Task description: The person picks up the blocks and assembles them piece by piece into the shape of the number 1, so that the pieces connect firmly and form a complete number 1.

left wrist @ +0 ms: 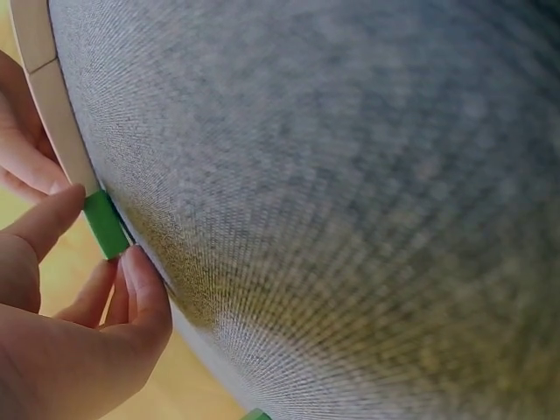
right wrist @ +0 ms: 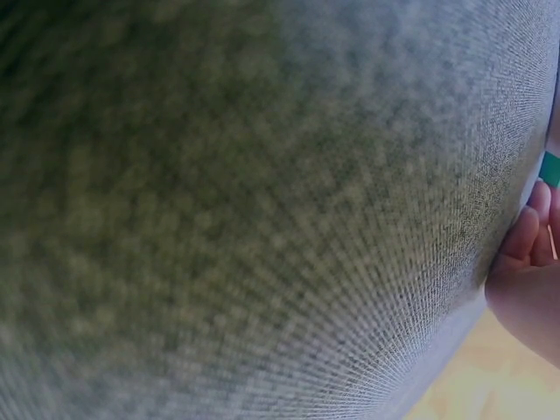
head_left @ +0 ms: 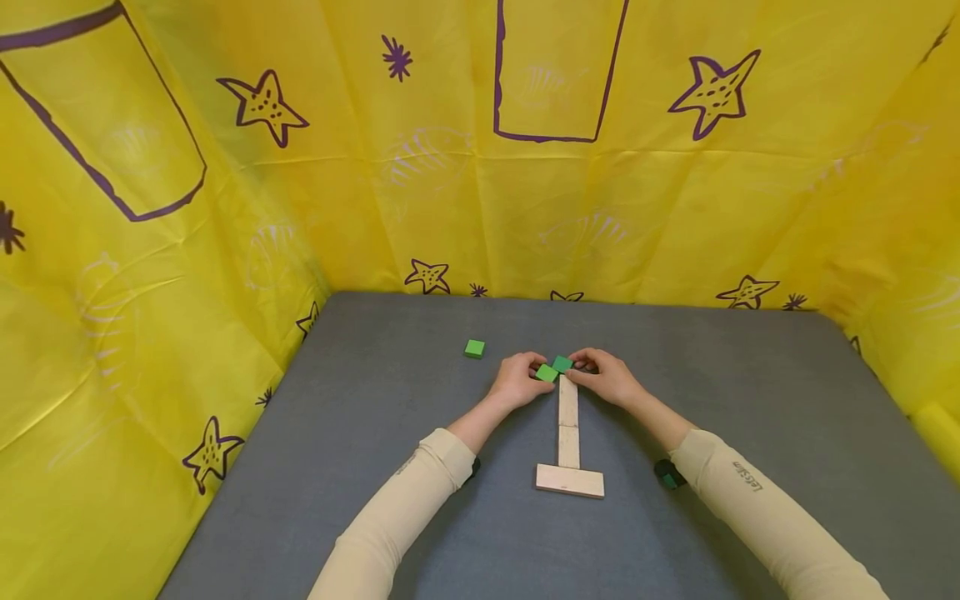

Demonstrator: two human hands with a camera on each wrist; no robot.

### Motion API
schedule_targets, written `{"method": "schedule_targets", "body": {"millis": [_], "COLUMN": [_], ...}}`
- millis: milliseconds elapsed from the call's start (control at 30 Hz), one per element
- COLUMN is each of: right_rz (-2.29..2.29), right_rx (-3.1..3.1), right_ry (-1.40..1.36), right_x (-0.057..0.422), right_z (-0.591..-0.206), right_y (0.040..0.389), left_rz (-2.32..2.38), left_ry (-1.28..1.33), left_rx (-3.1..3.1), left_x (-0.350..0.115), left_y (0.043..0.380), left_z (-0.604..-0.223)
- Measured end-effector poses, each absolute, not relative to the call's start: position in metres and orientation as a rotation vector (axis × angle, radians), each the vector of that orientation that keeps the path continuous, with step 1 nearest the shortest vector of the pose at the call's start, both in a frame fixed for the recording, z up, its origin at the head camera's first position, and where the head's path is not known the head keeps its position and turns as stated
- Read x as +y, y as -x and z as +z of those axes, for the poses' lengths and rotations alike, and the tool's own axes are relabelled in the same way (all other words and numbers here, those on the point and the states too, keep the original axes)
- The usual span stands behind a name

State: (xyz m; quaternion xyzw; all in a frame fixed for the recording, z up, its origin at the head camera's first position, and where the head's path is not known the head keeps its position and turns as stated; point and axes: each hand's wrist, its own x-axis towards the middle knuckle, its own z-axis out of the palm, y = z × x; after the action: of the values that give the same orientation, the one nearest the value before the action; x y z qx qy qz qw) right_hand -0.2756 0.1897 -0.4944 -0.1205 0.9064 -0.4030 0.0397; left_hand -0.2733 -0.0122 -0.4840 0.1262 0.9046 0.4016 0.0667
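Observation:
My left hand (head_left: 517, 380) pinches a light green block (head_left: 547, 373) between thumb and fingertips; in the left wrist view the same green block (left wrist: 106, 224) shows between them. My right hand (head_left: 609, 380) holds a darker green block (head_left: 562, 364) with thumb and fingers at its right side. The two green blocks meet at a slant just past the far end of a line of pale wooden planks (head_left: 568, 402). Across the near end of that line lies another wooden plank (head_left: 570, 481). In the right wrist view, only a sliver of green block (right wrist: 550, 169) appears beside the fingers.
Another light green block (head_left: 474, 348) lies apart, to the left of my left hand. The dark grey tabletop (head_left: 360, 417) carries everything. Yellow cloth walls (head_left: 352, 208) with purple star drawings rise at its back and sides.

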Motion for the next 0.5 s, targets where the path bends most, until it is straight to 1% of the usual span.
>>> {"method": "schedule_targets", "body": {"millis": [500], "right_rz": [-1.227], "right_rx": [2.782], "right_ry": [0.377], "right_x": [0.1897], "right_z": [-0.4936], "right_y": [0.2754], "left_rz": [1.157], "left_ry": [-0.417], "left_rx": [2.801], "left_x": [-0.0102], "left_y": [0.2712], "left_z": [-0.4847]}}
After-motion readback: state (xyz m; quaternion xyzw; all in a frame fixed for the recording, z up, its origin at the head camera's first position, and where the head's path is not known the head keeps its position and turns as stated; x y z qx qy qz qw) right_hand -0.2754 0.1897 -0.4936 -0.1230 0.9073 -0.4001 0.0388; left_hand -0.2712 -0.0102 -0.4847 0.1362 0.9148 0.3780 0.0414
